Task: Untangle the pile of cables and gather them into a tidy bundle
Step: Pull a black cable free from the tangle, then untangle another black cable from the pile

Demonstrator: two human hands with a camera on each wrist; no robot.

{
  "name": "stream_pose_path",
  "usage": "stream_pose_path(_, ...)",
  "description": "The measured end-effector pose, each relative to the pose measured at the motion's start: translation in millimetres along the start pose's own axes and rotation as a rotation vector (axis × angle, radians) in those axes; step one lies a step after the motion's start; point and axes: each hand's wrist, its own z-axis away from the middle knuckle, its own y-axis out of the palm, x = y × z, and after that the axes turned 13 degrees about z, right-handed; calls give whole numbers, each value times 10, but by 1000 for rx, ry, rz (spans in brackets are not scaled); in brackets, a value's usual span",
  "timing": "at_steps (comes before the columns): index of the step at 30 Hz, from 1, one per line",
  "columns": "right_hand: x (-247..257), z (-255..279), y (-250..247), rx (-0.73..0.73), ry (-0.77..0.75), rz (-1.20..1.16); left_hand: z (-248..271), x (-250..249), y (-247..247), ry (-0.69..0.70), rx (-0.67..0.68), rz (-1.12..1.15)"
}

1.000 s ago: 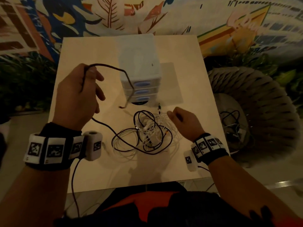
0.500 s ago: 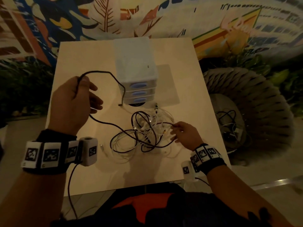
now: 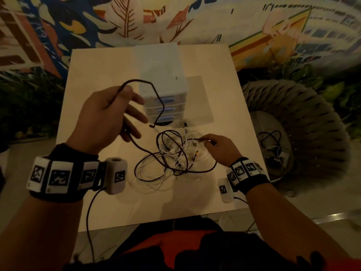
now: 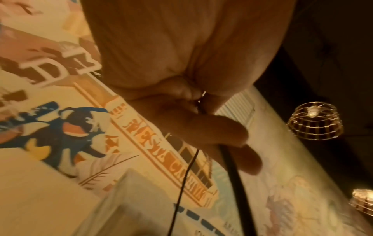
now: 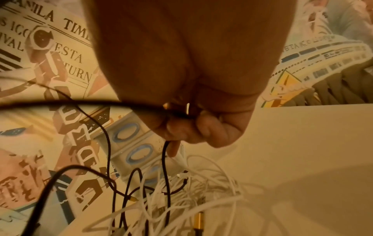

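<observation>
A tangled pile of white and black cables (image 3: pixel 175 157) lies on the pale table (image 3: pixel 97 61), in front of me. My left hand (image 3: pixel 129 102) is raised left of the pile and holds a black cable (image 3: pixel 156 92) between thumb and forefinger. The cable arches over and its plug end (image 3: pixel 151 125) dangles. In the left wrist view the fingers (image 4: pixel 222 135) curl round that black cable (image 4: pixel 234 167). My right hand (image 3: pixel 208 142) is at the pile's right edge and pinches a black strand (image 5: pixel 165 153). The right hand (image 5: pixel 181 131) also touches a white plug.
A small white drawer unit (image 3: pixel 162 85) with blue handles stands just behind the pile. A woven round chair (image 3: pixel 302 118) is to the right of the table, with more cables (image 3: pixel 273 145) on its seat. A painted wall rises behind.
My right hand has moved left into the pile and taken hold of a black strand. My left hand still holds the black cable, and its lower fingers have spread out.
</observation>
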Motion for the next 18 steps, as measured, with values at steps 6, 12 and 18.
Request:
stream_pose_path(6,59,-11,-25,110,52,-103,44,-274,495,131,297,-127)
stream_pose_path(12,116,193,-20,229,-53,-156,-22,120,1135,232,595,-476)
stream_pose_path(18,95,371,-1,339,-125,-242,-132,525,1469,253,712,-646)
